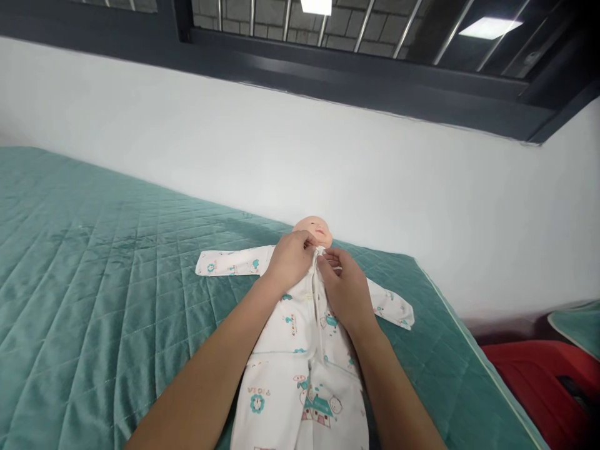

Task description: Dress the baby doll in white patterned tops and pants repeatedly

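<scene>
A doll (314,226) lies on its back in a white printed baby suit (290,325), its head toward the wall. Both sleeves of the suit spread out sideways, and its front opening runs down the middle. At the collar, just below the doll's chin, my left hand (293,259) pinches the fabric edge. My right hand (344,281) grips the other side of the collar, its fingers close to those of my left hand. The fingertips partly hide the neckline.
A green quilted cover (117,300) lies under the doll. Behind it rises a white wall (281,150) beneath a dark-framed barred window (356,69). A red object (539,381) stands beyond the cover's right edge.
</scene>
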Demonstrator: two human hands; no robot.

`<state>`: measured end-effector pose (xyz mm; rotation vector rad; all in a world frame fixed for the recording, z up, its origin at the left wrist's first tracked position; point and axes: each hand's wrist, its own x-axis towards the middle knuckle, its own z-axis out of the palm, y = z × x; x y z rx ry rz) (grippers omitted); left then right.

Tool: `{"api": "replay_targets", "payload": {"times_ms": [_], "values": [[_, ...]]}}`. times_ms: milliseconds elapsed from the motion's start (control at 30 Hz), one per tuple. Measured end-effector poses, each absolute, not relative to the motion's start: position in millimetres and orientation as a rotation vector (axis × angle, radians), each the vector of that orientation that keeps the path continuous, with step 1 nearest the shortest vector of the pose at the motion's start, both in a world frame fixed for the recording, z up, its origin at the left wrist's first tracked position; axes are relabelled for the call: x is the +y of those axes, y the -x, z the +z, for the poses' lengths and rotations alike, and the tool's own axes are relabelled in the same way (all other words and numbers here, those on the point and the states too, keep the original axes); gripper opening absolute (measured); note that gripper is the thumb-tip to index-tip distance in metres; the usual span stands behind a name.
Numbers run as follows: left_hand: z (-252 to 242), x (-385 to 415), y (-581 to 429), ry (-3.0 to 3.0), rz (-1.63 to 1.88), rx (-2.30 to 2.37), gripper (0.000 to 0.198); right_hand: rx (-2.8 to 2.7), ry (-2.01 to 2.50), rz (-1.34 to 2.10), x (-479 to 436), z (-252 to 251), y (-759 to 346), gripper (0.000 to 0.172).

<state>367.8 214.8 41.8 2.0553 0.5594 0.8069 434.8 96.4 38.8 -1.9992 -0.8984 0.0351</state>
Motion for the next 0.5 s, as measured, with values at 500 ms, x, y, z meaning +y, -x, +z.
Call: {"api": "replay_targets", "payload": {"times_ms": [500], "values": [[47.4,223.6,-354.5,-2.099,0.606,0.421,0.020,-0.744,1.955,0.223,109.8,42.8,-450.4,0.018]]}}
